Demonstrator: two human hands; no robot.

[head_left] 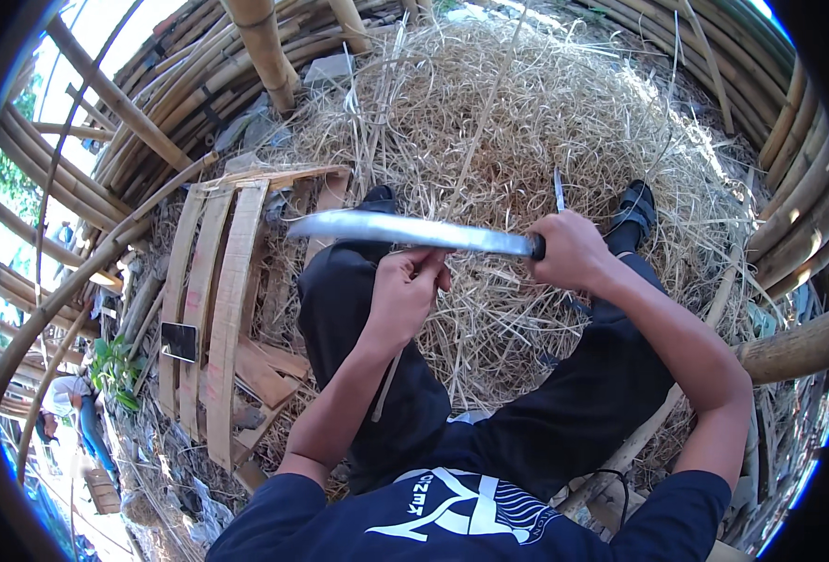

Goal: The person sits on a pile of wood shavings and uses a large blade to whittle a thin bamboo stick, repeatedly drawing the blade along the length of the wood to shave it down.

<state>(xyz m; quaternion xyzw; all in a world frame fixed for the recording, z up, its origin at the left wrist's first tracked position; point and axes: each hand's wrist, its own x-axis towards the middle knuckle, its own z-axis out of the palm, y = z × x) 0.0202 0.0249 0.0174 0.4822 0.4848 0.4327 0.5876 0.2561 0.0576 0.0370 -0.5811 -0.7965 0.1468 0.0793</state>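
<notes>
My right hand [569, 251] is closed round the dark handle of a machete [386, 228], its long blade pointing left across the front of me and slightly blurred. Just below the blade, my left hand [407, 292] pinches a thin bamboo strip [478, 131]. The strip runs from beside my left thigh up past the blade and over the shavings. Whether the blade touches it I cannot tell. Beyond my right hand, a narrow metal blade [559, 190] points away from me; its lower end is hidden behind the hand.
A deep heap of pale bamboo shavings [518, 94] spreads between and beyond my feet. On the left stands a wooden crate [194, 281] with a phone [179, 342] on it. Stacked bamboo poles [714, 66] border both sides. Another person [77, 403] is at the far left.
</notes>
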